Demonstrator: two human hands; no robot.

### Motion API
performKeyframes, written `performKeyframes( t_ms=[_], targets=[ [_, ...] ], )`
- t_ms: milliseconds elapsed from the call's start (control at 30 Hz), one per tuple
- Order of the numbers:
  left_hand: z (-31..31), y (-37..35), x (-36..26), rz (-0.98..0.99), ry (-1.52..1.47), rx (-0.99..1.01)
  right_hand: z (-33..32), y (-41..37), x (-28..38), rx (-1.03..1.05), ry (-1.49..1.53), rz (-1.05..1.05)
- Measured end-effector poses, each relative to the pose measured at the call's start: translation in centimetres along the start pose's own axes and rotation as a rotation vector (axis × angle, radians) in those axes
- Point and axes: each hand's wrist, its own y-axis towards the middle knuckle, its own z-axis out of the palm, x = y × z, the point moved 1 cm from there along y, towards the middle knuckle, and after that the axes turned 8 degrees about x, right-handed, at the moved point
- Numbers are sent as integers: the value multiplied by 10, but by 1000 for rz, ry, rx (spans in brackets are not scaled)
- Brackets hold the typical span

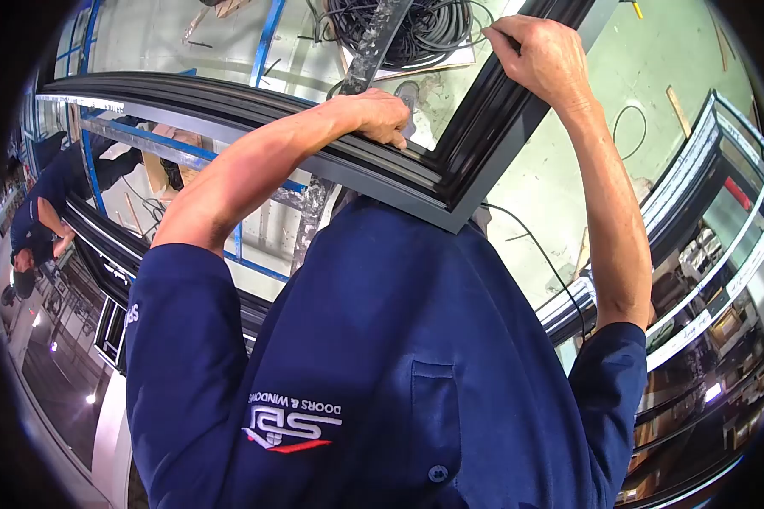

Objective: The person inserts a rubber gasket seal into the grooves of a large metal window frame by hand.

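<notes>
A dark window or door frame lies across the upper middle, its corner pointing toward my shirt. My left hand rests on the frame's left-hand side, near the inner corner, with its fingers curled over the inner edge. Over the right-hand side of the frame is my right hand, its thumb and fingers pinched together at the inner edge. Anything between those fingertips is too small to make out. Black grooves run along both sides of the frame.
A coil of black cable lies beyond the frame. Blue metal supports stand at the upper left. Another person works at the far left beside dark frame pieces. More frames are at the right, and a loose cable hangs near my right arm.
</notes>
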Motion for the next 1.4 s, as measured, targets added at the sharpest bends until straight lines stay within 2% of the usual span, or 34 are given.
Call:
performKeyframes(
  t_ms=[200, 367, 567, 667, 733, 767, 800, 833, 867, 900, 967, 1033, 1067, 1100, 1233, 1300, 1400],
  targets=[
    [3, 7, -10, -13, 119, -90, 0, 1, 3, -5, 37, 28],
    [3, 11, -26, -73, 205, -73, 5, 1, -4, -22, -16, -16],
    [-5, 9, -35, -161, 201, -30, -1, 2, -5, 123, -45, -32],
    [-25, -30, -16, 121, -136, -279, 0, -1, -1, 118, -82, -43],
    [-45, -66, 37, 1, -574, -402, 4, -5, 11, 127, -143, -41],
    [-60, -87, 66, -83, -390, -517, 8, -7, 23, 189, -211, -3],
    [-68, -97, 105, -172, -59, -652, 18, -11, 37, 238, -207, 38],
    [-63, -94, 146, -187, -54, -646, 30, -13, 51, 286, -207, 78],
    [-65, -94, 170, -246, -77, -409, 43, -13, 66, 411, -92, 147],
    [-66, -90, 179, -213, -106, -165, 55, -12, 80, 532, 28, 217],
    [-39, -49, 224, 19, -142, -86, 81, -9, 100, 759, 411, 321],
    [-31, -40, 202, 135, -180, -84, 105, -3, 118, 815, 507, 298],
    [-26, -32, 189, 136, -221, 40, 103, 5, 129, 919, 512, 357],
    [-23, -23, 178, 135, -260, 164, 123, 1, 131, 885, 544, 343],
    [-6, 3, 185, 180, 215, 463, 142, -2, 140, 885, 598, 382],
    [-20, -31, 224, 109, 242, 308, 144, -3, 145, 880, 592, 399],
    [-63, -119, 273, -101, 289, 273, 139, 1, 148, 842, 554, 383]
  ],
)
